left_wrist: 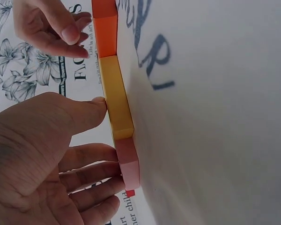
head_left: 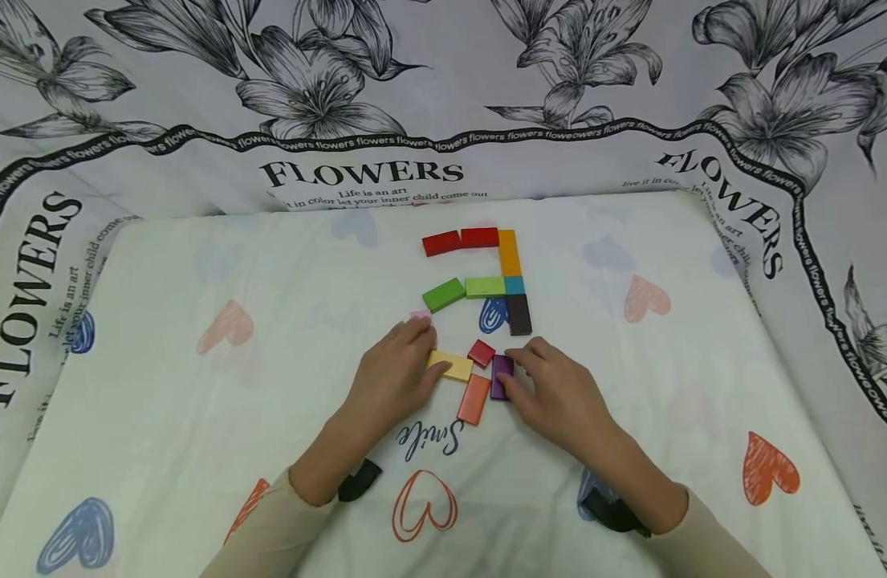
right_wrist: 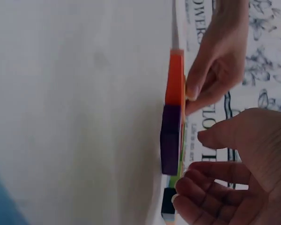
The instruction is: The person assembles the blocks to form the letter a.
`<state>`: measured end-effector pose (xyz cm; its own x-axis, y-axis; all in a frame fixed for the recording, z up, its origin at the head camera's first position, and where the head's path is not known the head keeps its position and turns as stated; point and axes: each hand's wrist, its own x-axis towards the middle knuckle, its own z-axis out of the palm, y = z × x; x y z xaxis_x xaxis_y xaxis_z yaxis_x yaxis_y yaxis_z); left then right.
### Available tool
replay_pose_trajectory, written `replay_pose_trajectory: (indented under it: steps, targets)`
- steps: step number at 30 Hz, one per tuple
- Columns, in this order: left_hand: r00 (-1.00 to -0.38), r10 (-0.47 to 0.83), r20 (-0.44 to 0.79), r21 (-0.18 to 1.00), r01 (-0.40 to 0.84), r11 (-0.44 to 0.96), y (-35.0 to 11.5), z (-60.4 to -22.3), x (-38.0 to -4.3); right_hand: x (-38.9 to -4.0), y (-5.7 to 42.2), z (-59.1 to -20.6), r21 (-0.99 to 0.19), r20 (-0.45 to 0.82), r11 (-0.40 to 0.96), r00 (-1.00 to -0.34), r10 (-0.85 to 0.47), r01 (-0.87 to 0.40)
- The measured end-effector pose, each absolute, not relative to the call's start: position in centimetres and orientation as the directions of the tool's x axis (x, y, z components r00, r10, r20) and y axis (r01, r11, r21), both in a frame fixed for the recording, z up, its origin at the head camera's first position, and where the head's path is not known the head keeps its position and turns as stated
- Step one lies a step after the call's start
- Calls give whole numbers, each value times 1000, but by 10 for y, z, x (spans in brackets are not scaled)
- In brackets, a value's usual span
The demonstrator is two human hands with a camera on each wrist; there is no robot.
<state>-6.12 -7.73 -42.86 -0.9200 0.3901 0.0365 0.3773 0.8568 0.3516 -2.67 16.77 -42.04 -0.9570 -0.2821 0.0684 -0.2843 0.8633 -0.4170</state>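
Note:
On the white cloth my left hand (head_left: 396, 365) rests its thumb against a yellow wooden block (head_left: 452, 366). Its relaxed fingers touch a pink block (left_wrist: 128, 161), mostly covered by the hand in the head view. My right hand (head_left: 559, 389) is beside a purple block (head_left: 502, 377), thumb and index finger close to its right side and top end; contact is unclear. In the right wrist view a gap shows between that thumb and the purple block (right_wrist: 171, 140). Between the hands lie a small red block (head_left: 481, 353) and an orange block (head_left: 474, 400), which slants below the yellow one.
Farther back, two red blocks (head_left: 479, 238), an orange-yellow block (head_left: 510, 253), a small blue block (head_left: 514, 285), a black block (head_left: 518, 315) and two green blocks (head_left: 444, 295) form an angular line. Flower-print fabric (head_left: 559, 168) borders the heart-printed cloth (head_left: 306, 281).

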Motion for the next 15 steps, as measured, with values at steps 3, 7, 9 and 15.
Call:
replay_pose_trajectory:
  steps: [3,7,9,15]
  targets:
    - [-921,389,24,353,372,858,-77,-429,-61,-20,165,-422,-417,69,868,-962,-265,-269]
    - [-922,386,22,336,370,866,-78,-428,-60,-15,162,-425,-426,72,860,-958,-276,-280]
    - [-920,390,32,322,378,868,-78,-428,-60,-13,161,-426,-427,67,858,-956,-285,-286]
    - [-913,406,49,300,401,866,-78,-427,-61,-9,159,-430,-400,56,871,-957,-285,-283]
